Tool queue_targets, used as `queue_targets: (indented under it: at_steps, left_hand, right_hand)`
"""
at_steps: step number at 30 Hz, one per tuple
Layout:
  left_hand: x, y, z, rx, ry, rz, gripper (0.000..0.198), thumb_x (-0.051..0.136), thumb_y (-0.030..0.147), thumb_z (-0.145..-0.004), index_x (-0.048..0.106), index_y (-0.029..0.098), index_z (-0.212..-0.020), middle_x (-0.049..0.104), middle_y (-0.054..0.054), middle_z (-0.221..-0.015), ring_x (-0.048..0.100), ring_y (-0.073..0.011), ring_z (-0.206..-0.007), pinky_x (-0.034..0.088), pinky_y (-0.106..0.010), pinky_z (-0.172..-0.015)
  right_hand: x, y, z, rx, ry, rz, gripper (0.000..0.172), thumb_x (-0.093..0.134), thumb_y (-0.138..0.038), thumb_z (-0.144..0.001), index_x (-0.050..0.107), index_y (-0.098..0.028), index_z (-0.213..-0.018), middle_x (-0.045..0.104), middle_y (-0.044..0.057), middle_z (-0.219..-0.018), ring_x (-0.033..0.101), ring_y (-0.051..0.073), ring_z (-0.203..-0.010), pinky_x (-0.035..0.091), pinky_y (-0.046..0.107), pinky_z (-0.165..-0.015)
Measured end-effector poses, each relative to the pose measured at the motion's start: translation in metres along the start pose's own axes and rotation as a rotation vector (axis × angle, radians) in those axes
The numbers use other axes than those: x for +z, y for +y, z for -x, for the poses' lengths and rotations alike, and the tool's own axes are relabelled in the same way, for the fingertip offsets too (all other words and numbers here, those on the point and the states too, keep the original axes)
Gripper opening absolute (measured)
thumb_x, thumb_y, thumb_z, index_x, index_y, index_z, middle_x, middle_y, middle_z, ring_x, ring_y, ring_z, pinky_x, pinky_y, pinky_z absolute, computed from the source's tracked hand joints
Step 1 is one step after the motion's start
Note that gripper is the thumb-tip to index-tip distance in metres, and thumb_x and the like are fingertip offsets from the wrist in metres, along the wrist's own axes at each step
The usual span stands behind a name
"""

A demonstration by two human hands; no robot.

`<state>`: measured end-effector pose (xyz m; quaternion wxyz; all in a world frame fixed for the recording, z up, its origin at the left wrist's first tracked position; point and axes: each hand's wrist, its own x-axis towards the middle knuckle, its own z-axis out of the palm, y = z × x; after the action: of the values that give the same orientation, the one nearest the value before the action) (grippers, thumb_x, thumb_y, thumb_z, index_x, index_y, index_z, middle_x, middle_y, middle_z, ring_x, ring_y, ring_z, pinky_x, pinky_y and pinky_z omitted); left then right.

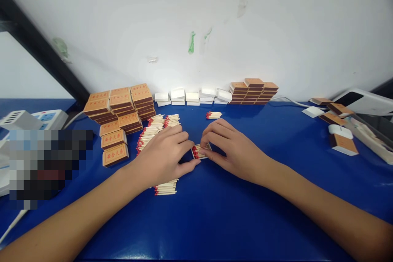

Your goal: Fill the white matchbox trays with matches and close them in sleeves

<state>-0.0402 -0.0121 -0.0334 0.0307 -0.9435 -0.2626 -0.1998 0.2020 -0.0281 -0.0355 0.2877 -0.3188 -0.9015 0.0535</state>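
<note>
A small white matchbox tray (210,146) with red-tipped matches (197,151) inside lies on the blue table between my hands. My left hand (166,153) has thumb and index finger closed around the tray's left end. My right hand (229,149) reaches over the right side, its bent fingertips pinched at the matches in the tray. Under and around my left hand spreads a pile of loose matches (149,135), partly hidden by it. A small bunch of matches (214,115) lies beyond the tray.
Orange matchboxes (115,153) are stacked at the left. White trays (193,98) line the wall, beside another matchbox stack (253,92). Scattered matchboxes (344,144) and a white earbud case (340,131) lie right. A power strip (50,119) stands far left.
</note>
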Motion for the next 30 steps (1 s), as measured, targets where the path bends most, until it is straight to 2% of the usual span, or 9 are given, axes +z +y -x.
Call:
queue_targets:
  at_steps: [5, 11, 19, 30]
  left_hand:
    - [-0.0011, 0.001, -0.0001, -0.003, -0.001, 0.003, 0.03, 0.067, 0.042, -0.102, 0.075, 0.014, -0.094, 0.064, -0.005, -0.082, 0.057, -0.0228, -0.086, 0.049, -0.039, -0.079]
    - [-0.0007, 0.0002, 0.0006, -0.008, -0.012, 0.007, 0.03, 0.067, 0.042, -0.102, 0.075, 0.014, -0.094, 0.062, -0.005, -0.08, 0.056, -0.023, -0.084, 0.048, -0.039, -0.077]
    - [-0.0011, 0.0006, 0.0001, -0.017, -0.021, 0.004, 0.03, 0.066, 0.043, -0.102, 0.075, 0.015, -0.094, 0.064, -0.005, -0.081, 0.056, -0.0226, -0.085, 0.048, -0.038, -0.078]
    - [-0.0011, 0.0004, 0.0003, -0.024, -0.018, 0.019, 0.028, 0.066, 0.042, -0.102, 0.075, 0.016, -0.095, 0.065, -0.006, -0.082, 0.058, -0.0225, -0.085, 0.049, -0.038, -0.078]
  right_hand:
    - [0.0015, 0.0033, 0.0018, 0.019, 0.015, -0.01, 0.009, 0.063, -0.022, -0.105, 0.067, -0.022, -0.098, 0.069, 0.009, -0.104, 0.061, 0.024, -0.1, 0.056, 0.043, -0.093]
    - [0.0024, 0.0051, 0.0033, -0.037, -0.012, 0.002, 0.016, 0.056, -0.021, -0.108, 0.072, -0.022, -0.109, 0.068, 0.011, -0.11, 0.06, 0.024, -0.105, 0.056, 0.043, -0.094]
    - [0.0015, 0.0041, 0.0012, 0.018, -0.034, 0.036, 0.012, 0.061, -0.022, -0.105, 0.068, -0.022, -0.096, 0.069, 0.01, -0.107, 0.062, 0.025, -0.105, 0.058, 0.046, -0.096]
    - [0.0011, -0.0002, 0.0005, 0.036, -0.016, 0.007, 0.006, 0.064, -0.023, -0.105, 0.065, -0.021, -0.099, 0.071, 0.01, -0.106, 0.062, 0.024, -0.102, 0.057, 0.044, -0.092]
